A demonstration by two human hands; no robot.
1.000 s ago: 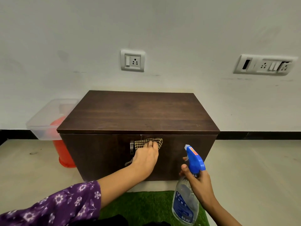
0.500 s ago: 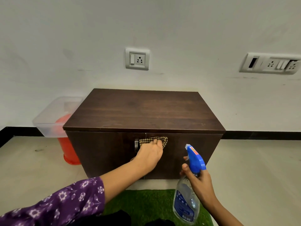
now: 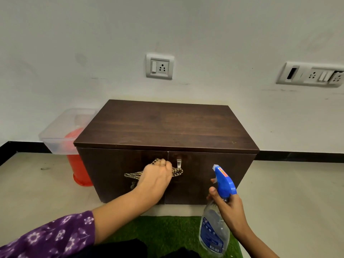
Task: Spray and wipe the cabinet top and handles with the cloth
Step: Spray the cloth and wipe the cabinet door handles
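**Handle-wiping step.** The left hand (image 3: 156,177) grasped the bunched checked cloth (image 3: 176,171) and pressed it against the front of the cabinet (image 3: 111,164), at the inner edge of the left door. That door's handle lay hidden beneath hand and cloth. The metal handle of the right door (image 3: 179,163) stood bare just right of the cloth. The right hand (image 3: 230,207) gripped the spray bottle (image 3: 214,231) by its neck, nearer than the cabinet and apart from it, above the green mat (image 3: 167,231), with the blue nozzle pointing at the right door. We could not tell whether the cabinet top (image 3: 167,127) had been wiped. We judged that the next move called for sliding the cloth right onto the bare handle, then wrapping and rubbing it, spraying first if it was dry.
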